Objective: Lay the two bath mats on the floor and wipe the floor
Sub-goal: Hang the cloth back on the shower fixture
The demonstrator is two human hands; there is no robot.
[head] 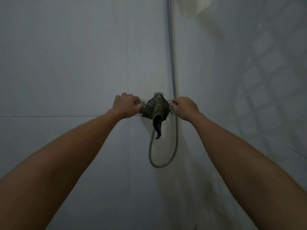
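Note:
A dark green cloth (155, 110) hangs draped over the middle of a chrome shower mixer on the grey tiled wall. My left hand (126, 105) is closed around the mixer's left knob (141, 102). My right hand (184, 107) is closed around the right knob (169, 102). Both arms reach straight out from the bottom corners. The cloth hides the mixer's body. No bath mat and no floor are in view.
A metal shower hose (172, 67) runs down the wall from the top and loops below the mixer. A pale shower curtain (265, 80) with a square pattern hangs at the right. A white fitting (196, 5) is at the top right.

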